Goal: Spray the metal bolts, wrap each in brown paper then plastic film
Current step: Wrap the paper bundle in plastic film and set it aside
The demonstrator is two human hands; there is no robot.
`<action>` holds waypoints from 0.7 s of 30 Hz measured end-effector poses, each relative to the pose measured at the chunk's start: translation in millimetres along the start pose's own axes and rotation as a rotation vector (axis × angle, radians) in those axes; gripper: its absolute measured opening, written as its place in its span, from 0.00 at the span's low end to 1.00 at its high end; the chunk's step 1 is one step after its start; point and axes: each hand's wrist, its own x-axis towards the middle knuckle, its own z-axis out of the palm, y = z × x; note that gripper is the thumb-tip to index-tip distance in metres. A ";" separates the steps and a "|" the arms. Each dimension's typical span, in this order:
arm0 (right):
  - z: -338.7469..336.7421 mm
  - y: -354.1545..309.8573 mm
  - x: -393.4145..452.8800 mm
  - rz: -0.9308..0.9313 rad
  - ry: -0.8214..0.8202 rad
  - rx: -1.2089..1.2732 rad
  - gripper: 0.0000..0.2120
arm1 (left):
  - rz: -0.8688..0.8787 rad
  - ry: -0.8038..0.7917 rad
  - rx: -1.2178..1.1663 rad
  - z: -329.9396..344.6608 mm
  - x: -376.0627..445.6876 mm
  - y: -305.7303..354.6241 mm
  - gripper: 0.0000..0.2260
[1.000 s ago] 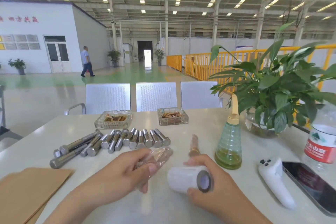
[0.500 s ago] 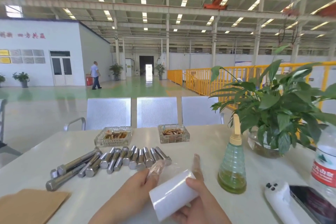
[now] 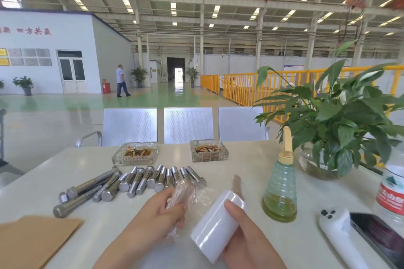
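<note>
- My left hand [image 3: 161, 209] pinches the film-wrapped bolt [image 3: 181, 192] above the table [image 3: 251, 166]; right hand [image 3: 242, 240] grips the film roll [image 3: 216, 225]
- Risk: stretched film tears or bunches
- Risk: slick bolt slips, knocking bare bolts [image 3: 140, 181]

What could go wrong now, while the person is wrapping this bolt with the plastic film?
1. The loose film between the roll in the right hand and the wrapped bolt in the left hand looks crumpled; it may cling to itself and wrap unevenly.
2. The spray bottle stands close beside the right hand; a wide turn of the roll might knock it over.
</note>
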 end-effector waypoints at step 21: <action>-0.3 3.9 0.4 -0.070 0.084 -0.134 0.27 | -0.021 -0.054 0.053 6.6 -3.5 -5.8 0.07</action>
